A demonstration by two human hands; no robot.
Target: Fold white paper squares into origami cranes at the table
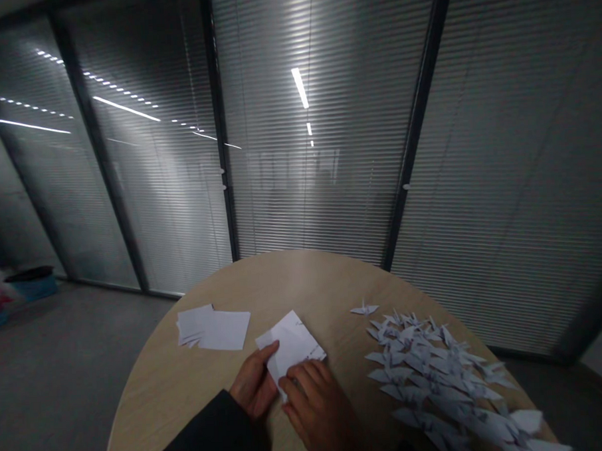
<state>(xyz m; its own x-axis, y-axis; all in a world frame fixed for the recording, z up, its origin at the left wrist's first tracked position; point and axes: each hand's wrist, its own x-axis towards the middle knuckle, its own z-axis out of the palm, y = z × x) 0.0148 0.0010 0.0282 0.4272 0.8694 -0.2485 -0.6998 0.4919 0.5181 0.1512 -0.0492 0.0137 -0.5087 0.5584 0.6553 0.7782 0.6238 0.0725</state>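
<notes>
A white sheet of paper (292, 339), partly folded and with some dark print along its right edge, is held over the table near its front. My left hand (256, 381) grips its left side, thumb on top and fingers beneath. At the lower right edge, my right hand (316, 401) has its fingers bent over the paper, pressing on it. The fold under the right fingers is partly hidden. Left of the hands lie several loose white paper squares (224, 330), overlapping. To the right spreads a crowd of folded paper cranes (426, 359), with one crane (364, 308) slightly apart at the back.
The round wooden table (303, 272) has its curved far edge close to a glass partition with blinds (310, 205). A blue bin with a dark liner (34, 284) stands on the floor at the far left.
</notes>
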